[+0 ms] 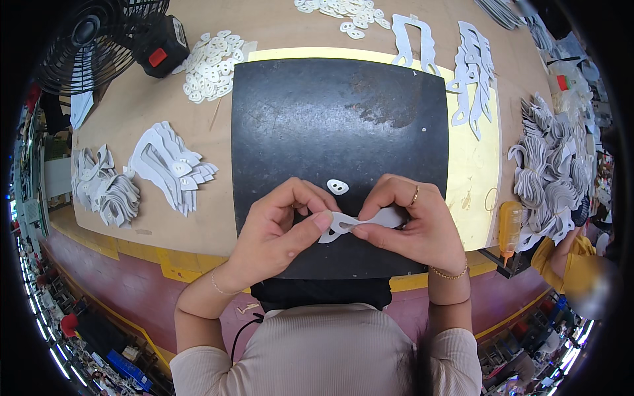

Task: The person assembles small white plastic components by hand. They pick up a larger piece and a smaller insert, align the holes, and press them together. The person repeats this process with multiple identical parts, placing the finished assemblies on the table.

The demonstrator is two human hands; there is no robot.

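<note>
Both my hands pinch one light grey flat cut-out piece [380, 219] over the near part of a black mat [297, 132]. My left hand [281, 228] has thumb and fingers closed on the piece's narrow left end, where a curved opening shows. My right hand [416, 224] grips it farther right, thumb below and fingers above, bending it slightly. Just beyond my fingers lies a small white oval piece [337, 187] with two dark holes, touched by neither hand.
Left are a fan [86, 33], small white pieces [211, 66], a fanned stack of grey cut-outs [173, 165] and another pile [105, 188]. Right are loose cut-outs [472, 72], a large heap [548, 165] and a yellow-orange bottle [510, 228]. Yellow sheets [482, 178] underlie the mat. Another person's arm [561, 257] shows.
</note>
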